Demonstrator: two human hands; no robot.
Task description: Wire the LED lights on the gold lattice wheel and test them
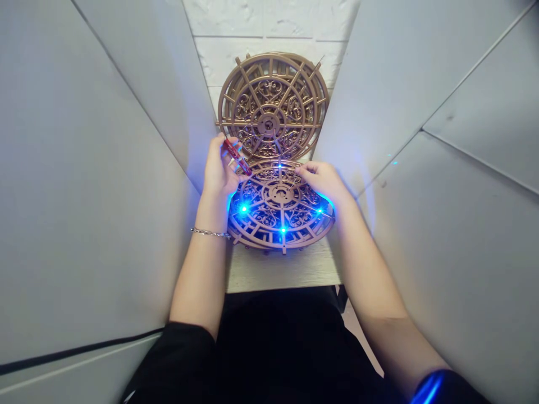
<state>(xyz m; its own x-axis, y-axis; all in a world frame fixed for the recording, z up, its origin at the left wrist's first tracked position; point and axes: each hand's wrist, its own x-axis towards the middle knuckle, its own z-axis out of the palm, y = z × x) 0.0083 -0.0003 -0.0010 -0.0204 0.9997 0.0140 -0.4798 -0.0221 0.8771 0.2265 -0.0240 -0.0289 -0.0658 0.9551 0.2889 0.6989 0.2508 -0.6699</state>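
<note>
Four blue lights shine on the bronze-coloured openwork disc, which lies on the tabletop in front of you, just below the similar discs propped against the white brick wall. Your left hand has its grip closed around a slim red tool, slanting over the disc's far left edge; your right hand has thumb and forefinger drawn close together above the far right part, though you cannot tell from this view whether they pinch anything. To work well here, let your right fingertips steady the lattice lightly, without bending its fine scrolls. Bring the red tool in slowly, keeping its end clear of the lights, and tilt your wrists outward so the glare doesn't hide your contact point.
</note>
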